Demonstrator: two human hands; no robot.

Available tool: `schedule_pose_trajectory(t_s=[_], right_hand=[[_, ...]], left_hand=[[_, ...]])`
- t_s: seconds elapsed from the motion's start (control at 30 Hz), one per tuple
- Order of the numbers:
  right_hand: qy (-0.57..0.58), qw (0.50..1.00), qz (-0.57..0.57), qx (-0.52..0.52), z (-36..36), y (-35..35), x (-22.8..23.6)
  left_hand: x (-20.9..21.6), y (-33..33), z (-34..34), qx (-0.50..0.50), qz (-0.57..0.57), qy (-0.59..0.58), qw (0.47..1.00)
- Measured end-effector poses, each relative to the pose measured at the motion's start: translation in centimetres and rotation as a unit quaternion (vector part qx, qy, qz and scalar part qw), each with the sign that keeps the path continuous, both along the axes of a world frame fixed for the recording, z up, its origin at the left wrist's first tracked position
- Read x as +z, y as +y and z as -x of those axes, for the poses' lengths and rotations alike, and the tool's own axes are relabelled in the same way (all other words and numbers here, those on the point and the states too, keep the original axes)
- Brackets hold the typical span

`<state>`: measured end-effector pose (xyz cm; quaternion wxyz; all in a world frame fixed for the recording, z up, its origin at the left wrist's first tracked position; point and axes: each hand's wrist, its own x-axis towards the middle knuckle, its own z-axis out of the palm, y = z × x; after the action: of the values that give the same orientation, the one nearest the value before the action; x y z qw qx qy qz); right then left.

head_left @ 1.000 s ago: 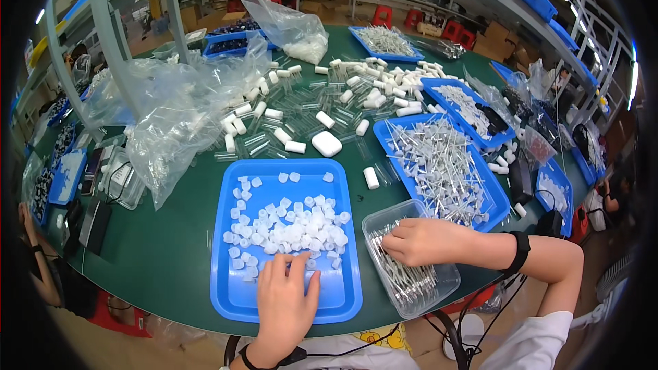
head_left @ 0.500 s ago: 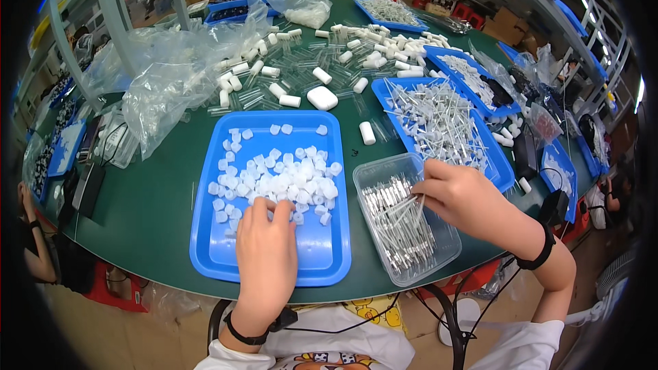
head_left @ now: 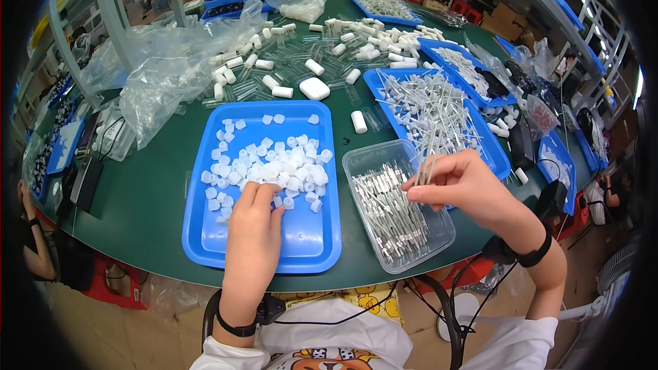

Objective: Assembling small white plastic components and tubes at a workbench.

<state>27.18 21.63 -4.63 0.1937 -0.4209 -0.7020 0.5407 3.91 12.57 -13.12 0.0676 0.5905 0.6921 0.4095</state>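
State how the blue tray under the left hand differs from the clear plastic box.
The blue tray is opaque; the clear plastic box is transparent. The tray is wider, the box narrower. The tray holds small whitish caps; the box holds thin silvery rods. Both stand, lidless, on the green table.

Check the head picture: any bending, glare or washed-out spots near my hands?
Head view: the green table's near edge bows, corners go black; head view: glare streaks the clear bag and blue tray; head view: white pieces beside the left hand look partly washed out.
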Motion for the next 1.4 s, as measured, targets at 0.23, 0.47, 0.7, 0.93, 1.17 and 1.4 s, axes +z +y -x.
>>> schedule_pose_trajectory(t_s=[0.23,0.47,0.7,0.93,1.17,1.4], right_hand=[[0.203,0.945,0.246,-0.072,0.4,-2.8,-1.6],[0.291,0.904,0.301,-0.084,0.8,-1.9,-3.4],[0.295,0.916,0.256,-0.093,1.0,-2.2,-2.9],[0.299,0.909,0.273,-0.095,0.9,-2.2,-2.9],[0.268,0.934,0.209,-0.112,1.0,-3.1,-2.4],[0.267,0.953,-0.127,-0.061,0.6,-5.6,-2.5]], left_hand=[[0.6,-0.7,0.3,-0.033,-0.040,-0.062,0.997],[0.6,-0.5,0.1,-0.047,-0.059,-0.125,0.989],[1.0,-0.4,-0.8,-0.092,-0.077,-0.238,0.964],[1.4,-0.2,-2.3,-0.197,-0.002,-0.499,0.844],[0.5,-0.3,-3.6,-0.299,-0.004,-0.650,0.698],[0.3,-1.0,-4.9,-0.349,-0.013,-0.693,0.630]])
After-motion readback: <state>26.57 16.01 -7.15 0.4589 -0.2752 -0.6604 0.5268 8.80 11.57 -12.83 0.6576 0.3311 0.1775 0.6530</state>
